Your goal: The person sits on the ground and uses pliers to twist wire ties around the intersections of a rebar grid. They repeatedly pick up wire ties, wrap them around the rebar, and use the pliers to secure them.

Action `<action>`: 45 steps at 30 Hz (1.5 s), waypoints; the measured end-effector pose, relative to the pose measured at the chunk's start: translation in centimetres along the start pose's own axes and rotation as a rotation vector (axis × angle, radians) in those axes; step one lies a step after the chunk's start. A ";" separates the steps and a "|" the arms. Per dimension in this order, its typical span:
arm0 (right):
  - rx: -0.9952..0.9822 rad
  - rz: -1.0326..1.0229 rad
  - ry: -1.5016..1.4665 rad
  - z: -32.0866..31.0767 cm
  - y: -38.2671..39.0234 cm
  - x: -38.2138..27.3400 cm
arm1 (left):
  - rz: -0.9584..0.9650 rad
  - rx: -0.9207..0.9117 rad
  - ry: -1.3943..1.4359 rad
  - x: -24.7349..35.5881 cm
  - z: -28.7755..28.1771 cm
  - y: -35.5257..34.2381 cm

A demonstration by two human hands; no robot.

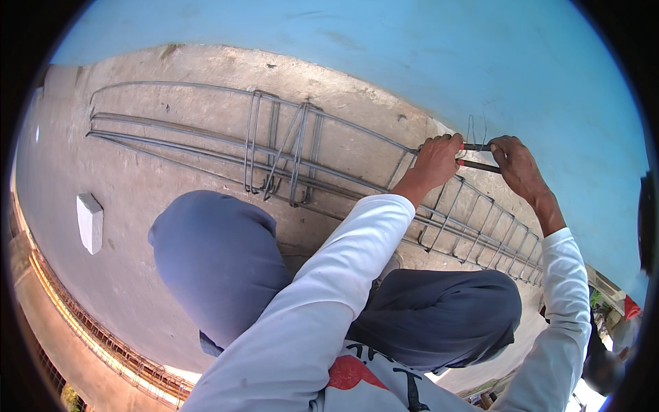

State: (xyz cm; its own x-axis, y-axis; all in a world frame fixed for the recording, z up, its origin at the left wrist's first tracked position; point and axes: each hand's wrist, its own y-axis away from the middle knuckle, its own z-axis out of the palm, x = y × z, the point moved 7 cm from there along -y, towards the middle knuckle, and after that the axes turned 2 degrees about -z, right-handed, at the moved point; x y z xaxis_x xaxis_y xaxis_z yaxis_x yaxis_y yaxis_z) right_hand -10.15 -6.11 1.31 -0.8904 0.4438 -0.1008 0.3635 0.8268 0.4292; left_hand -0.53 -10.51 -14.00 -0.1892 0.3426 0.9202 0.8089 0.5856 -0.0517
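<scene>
A long steel rebar cage (171, 140) lies across grey concrete, with rectangular stirrups (296, 151) bunched near its middle and others spaced along the right part. My right hand (515, 167) is closed on a dark-handled hand tool with red sections (480, 167), held near the cage's upper bar. My left hand (438, 159) is closed beside the tool's head, at the bar; what its fingers grip is hidden. Thin looped wire (471, 128) sticks up between my hands. My bent knees are below the cage, with my left forearm between them.
A pale blue wall (384, 41) runs along the far side of the concrete floor (103, 275). A white block (89, 223) lies at the left. Long rusty bars run beyond the lower-left edge. A person (604, 364) and a red item are partly visible at the far right.
</scene>
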 end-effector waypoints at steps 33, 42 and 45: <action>-0.158 -0.280 0.884 2.7 -3.1 -2.7 | -0.020 -0.150 0.210 0.8 0.2 -1.9; -0.807 0.351 0.051 5.7 -2.7 2.4 | 0.057 0.221 -0.179 2.1 0.5 2.7; -0.968 0.623 -0.477 6.3 -0.7 1.9 | 0.034 0.110 -0.192 1.6 1.0 1.6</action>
State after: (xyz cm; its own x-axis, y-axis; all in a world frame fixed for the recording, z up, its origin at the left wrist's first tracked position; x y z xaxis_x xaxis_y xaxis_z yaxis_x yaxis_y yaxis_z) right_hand -10.36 -3.73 -4.83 -0.3773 0.9172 0.1279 0.1563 -0.0731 0.9850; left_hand -0.13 -8.31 -12.95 -0.2739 0.4908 0.8271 0.7529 0.6445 -0.1332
